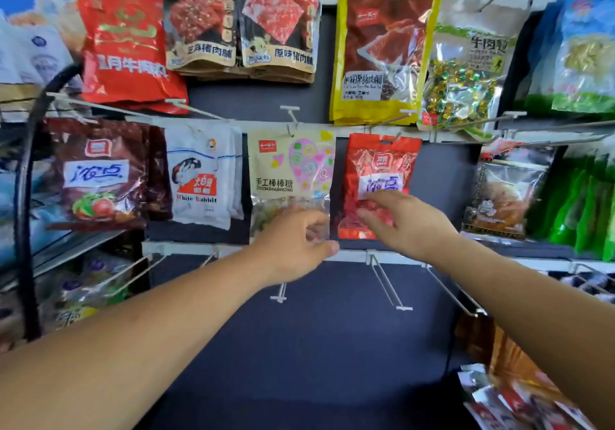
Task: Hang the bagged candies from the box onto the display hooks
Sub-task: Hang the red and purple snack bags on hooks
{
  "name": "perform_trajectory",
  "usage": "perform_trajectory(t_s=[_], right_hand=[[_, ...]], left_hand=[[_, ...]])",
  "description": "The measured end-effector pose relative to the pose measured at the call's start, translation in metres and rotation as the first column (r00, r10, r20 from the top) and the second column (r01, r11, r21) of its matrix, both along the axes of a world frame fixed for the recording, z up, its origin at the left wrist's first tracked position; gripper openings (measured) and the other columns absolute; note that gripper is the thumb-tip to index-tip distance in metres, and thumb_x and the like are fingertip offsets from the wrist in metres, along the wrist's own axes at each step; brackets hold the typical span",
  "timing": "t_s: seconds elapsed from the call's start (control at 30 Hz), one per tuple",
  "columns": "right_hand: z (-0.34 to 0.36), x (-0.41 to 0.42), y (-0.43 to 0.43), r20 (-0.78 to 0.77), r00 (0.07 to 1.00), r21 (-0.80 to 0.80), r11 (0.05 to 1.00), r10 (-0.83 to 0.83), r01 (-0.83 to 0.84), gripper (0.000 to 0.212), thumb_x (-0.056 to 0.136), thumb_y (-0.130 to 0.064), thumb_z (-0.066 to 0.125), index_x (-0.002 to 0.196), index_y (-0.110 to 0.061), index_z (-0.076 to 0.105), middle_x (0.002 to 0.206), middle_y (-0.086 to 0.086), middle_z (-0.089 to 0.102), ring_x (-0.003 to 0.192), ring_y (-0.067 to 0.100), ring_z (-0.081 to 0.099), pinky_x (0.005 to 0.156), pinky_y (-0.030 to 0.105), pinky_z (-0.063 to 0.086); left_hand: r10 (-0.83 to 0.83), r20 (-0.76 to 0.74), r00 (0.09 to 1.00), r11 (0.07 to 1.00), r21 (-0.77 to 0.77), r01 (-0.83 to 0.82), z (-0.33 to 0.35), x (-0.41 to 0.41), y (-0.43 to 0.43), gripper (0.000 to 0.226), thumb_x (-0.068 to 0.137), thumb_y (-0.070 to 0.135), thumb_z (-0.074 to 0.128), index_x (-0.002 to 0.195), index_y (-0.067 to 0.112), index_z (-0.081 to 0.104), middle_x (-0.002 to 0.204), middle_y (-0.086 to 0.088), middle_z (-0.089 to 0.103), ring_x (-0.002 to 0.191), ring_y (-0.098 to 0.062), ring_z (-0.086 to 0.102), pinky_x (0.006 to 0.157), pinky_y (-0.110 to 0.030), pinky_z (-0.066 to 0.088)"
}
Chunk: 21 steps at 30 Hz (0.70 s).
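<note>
Reaching up from the bottom edge of the display, we hold both bare forearms across the dark back panel (316,346). Loose packets (519,403) lie at the lower right corner, and bare hooks (386,283) jut from the white rail (352,256) just under our hands. Our left hand (296,240) curls its fingers round the clear lower edge of the lollipop bag (289,170), which hangs on a middle-row hook. Our right hand (399,223) lies spread and loose over the lower half of the red candy bag (382,163) just beside it, hiding part of its label. Left of these hang a White Rabbit bag (199,176) and a dark red bag (96,176); above hang pork jerky bags (239,27) and a yellow jerky bag (382,47).
</note>
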State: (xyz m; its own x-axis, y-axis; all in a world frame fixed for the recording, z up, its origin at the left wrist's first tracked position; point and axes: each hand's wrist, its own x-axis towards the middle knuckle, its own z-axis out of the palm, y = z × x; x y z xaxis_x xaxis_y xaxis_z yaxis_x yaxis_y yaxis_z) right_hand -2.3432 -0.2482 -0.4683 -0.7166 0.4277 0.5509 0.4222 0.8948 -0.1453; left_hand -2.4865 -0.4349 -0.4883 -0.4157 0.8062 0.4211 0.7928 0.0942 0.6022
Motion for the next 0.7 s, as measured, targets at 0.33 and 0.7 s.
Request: perform_trajectory(t_s=[0.33,0.7], right_hand=[[-0.15,0.021,-0.134,-0.004,0.969,-0.271,0.932,0.248,-0.24,0.063,0.092,-0.074,0.038,0.128,-0.031,0.067,0.129,-0.015,0.069,0.122,0.007,0.062,0.1,0.037,0.053],[-0.351,0.009,-0.242,0.314,0.888,-0.599,0.795,0.337,-0.09,0.047,0.092,-0.065,0.044,0.097,-0.028,0.072,0.091,-0.01,0.073,0.088,0.014,0.067,0.079,0.042,0.056]], left_hand=[[-0.037,0.08,0.996,0.992,-0.121,0.047,-0.128,0.02,-0.108,0.057,0.091,0.041,0.071,0.143,0.023,0.054,0.138,0.009,0.061,0.124,-0.003,0.058,0.108,-0.027,0.046],[0.227,0.285,0.931,0.901,-0.425,-0.089,-0.344,0.019,-0.219,0.055,0.096,0.04,0.065,0.144,0.015,0.052,0.134,0.0,0.063,0.12,-0.015,0.062,0.098,-0.029,0.05]])
